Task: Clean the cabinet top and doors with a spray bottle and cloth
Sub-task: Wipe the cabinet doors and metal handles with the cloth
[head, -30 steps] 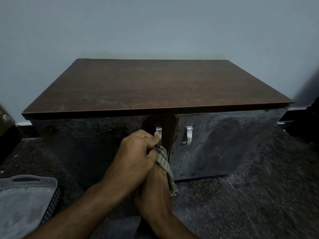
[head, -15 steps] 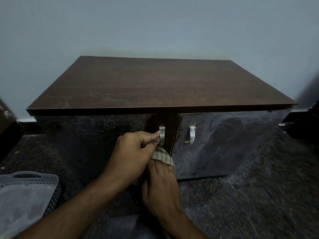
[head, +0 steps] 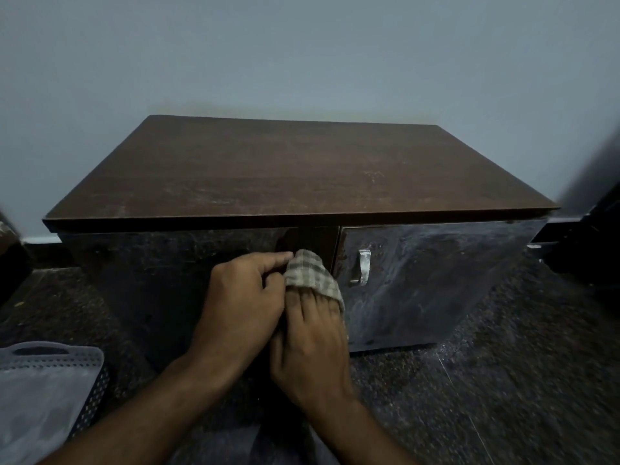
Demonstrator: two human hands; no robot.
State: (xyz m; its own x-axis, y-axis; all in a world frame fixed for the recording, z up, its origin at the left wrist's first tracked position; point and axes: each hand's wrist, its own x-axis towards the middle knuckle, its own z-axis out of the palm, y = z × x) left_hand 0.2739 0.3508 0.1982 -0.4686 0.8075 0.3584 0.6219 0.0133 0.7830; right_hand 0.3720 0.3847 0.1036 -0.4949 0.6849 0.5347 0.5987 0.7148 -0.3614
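Head view looks down at a low brown cabinet (head: 302, 176) that stands against a pale wall (head: 302, 55), and both hands are at the middle of its front. The checked cloth (head: 312, 273) is draped over the fingers of the right hand (head: 310, 344), most likely so the fingers can push it into the thin strip between the two doors. That strip is where the left door (head: 174, 263) ends, and the cloth covers the spot where that door's handle would be, so no handle shows there. The left hand (head: 241, 297) sits just beside the right one, touching it, and its fingertips (head: 285, 256) reach out to the top edge of the cloth. It looks like it pinches that edge to keep the cloth from sliding off. Its other fingers are curled in. The right fingers lie fairly straight under the cloth, pressing it to the wood, though their tips are hidden. The right door (head: 436, 280) is shiny with smears, and its metal handle (head: 364, 266) is bare. The top has pale streaks near the front. No spray bottle can be seen. A grey basket (head: 90, 380) with little holes sits on the dark floor (head: 503, 380) at the left.
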